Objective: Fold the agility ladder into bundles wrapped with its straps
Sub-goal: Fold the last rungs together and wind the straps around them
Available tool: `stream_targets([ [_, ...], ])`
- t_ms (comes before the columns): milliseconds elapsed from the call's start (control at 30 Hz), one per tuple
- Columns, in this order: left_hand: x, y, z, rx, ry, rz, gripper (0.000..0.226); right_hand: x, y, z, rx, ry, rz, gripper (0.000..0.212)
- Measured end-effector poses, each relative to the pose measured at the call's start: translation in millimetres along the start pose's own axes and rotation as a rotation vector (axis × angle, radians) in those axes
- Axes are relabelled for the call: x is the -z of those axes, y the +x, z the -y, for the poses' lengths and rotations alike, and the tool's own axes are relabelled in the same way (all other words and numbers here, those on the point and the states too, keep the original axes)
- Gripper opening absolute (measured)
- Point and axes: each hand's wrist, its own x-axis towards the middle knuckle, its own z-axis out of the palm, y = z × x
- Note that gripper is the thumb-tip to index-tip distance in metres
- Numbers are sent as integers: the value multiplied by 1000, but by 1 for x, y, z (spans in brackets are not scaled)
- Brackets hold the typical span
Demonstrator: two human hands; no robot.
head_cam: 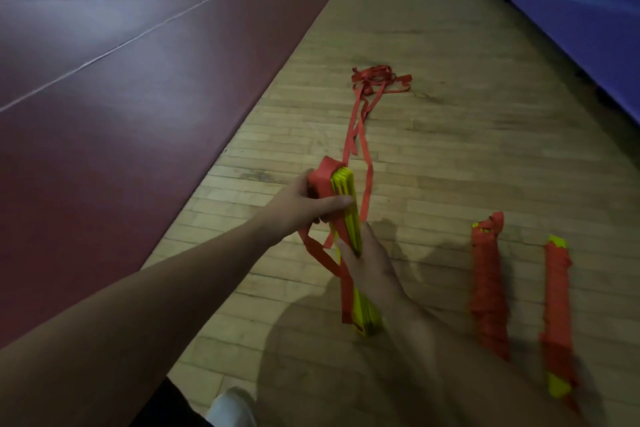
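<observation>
We see the left hand [304, 204] closed around the far end of the stack of yellow rungs [349, 236], the right hand [370, 267] gripping mid-stack. Red straps [360, 128] trail toward 12 o'clock across the wooden floor [450, 166]. Two wrapped bundles [488, 288] lie at 3 o'clock.

The scene was dim and soft, with motion blur throughout. Pale glare spread over the maroon mat [104, 62]; a broad shadow darkened the wooden floor [450, 156].
</observation>
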Motion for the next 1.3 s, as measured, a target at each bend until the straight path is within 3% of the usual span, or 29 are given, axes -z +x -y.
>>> stream_targets([
  [133, -3, 3, 7, -16, 101, -178, 37, -3, 2, 2, 19, 17, 36, 50],
  [367, 12, 11, -20, -113, -59, -195, 11, 17, 13, 30, 39, 268, 91, 22],
  [433, 19, 11, -31, -127, -121, -180, 11, 23, 14, 41, 23, 365, 157, 17],
  [567, 38, 9, -34, -143, -213, -171, 29, 33, 12, 57, -27, 503, 391, 31],
  [667, 44, 4, -32, -160, -220, -158, 51, 36, 9, 67, 15, 421, 389, 18],
  [800, 49, 3, -36, -103, -92, -164, 50, 40, 8, 73, 28, 208, 236, 7],
  [900, 42, -3, -39, -1, -37, -146, 52, 45, 10, 74, -12, 1, 137, 18],
  [1000, 25, -4, -39, 12, -80, -247, 55, 50, 9, 78, -71, -268, 102, 35],
  [1100, 20, -1, -47, -15, -233, -290, 43, 66, 8, 93, -64, -192, 125, 32],
  [1200, 24, -4, -55, -93, -376, -182, 31, 90, 5, 104, -68, -6, 278, 20],
  [1300, 25, -10, -60, -191, -474, -24, 27, 111, -2, 107, -46, 146, 394, 36],
])
